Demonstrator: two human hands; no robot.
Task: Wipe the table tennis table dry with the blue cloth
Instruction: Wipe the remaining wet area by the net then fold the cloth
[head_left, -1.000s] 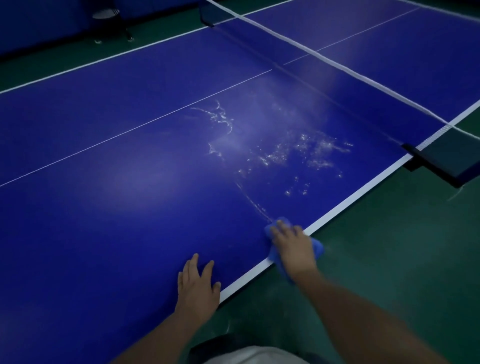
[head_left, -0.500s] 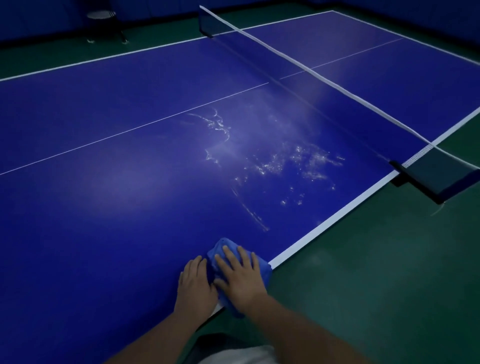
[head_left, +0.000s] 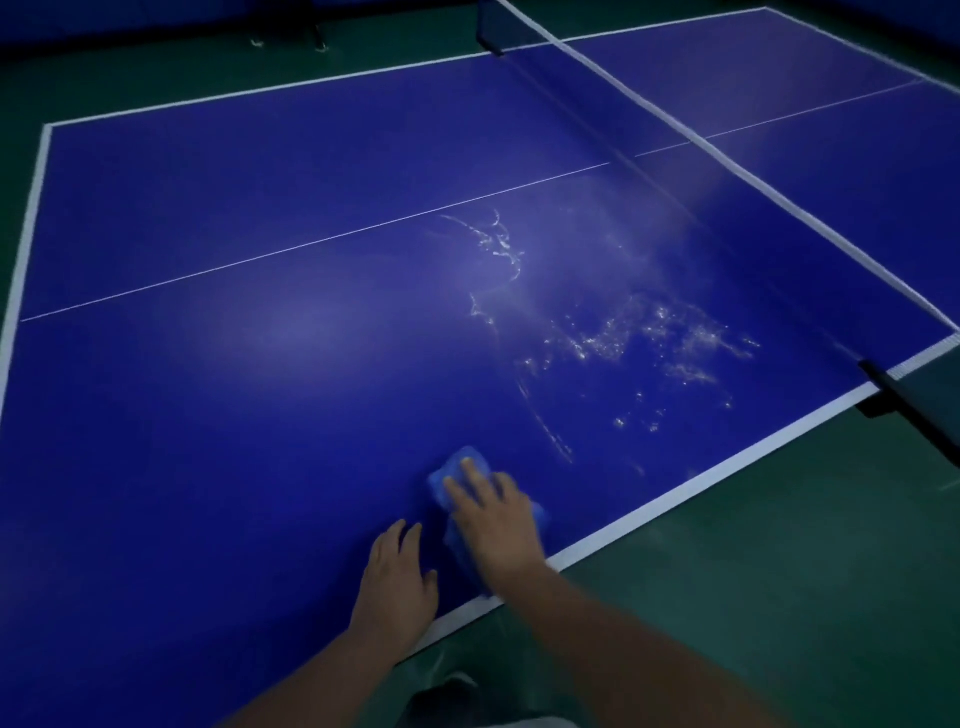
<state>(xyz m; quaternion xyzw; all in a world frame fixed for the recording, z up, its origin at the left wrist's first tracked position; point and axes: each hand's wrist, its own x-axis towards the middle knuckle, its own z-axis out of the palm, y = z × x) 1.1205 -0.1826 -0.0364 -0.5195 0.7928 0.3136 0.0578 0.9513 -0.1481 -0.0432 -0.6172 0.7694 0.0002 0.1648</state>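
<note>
Cloth (head_left: 457, 466), blue, soft-looking and bunched, lies on the table (head_left: 260, 415) well back from the net (head_left: 675, 130), under the right hand (head_left: 493, 519), whose spread fingers press it flat. Left hand (head_left: 397, 582) rests flat just beside it, farther from the net. Glinting beads and streaks of water (head_left: 623, 338) lie between cloth and net. Broad, firm, overlapping strokes netward should suit the smooth, hard top.

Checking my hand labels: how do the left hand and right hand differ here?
The right hand presses on the blue cloth; the left hand rests bare on the table. The right hand reaches farther toward the water; the left hand lies farther from it. Both are palm down, fingers straight.
</note>
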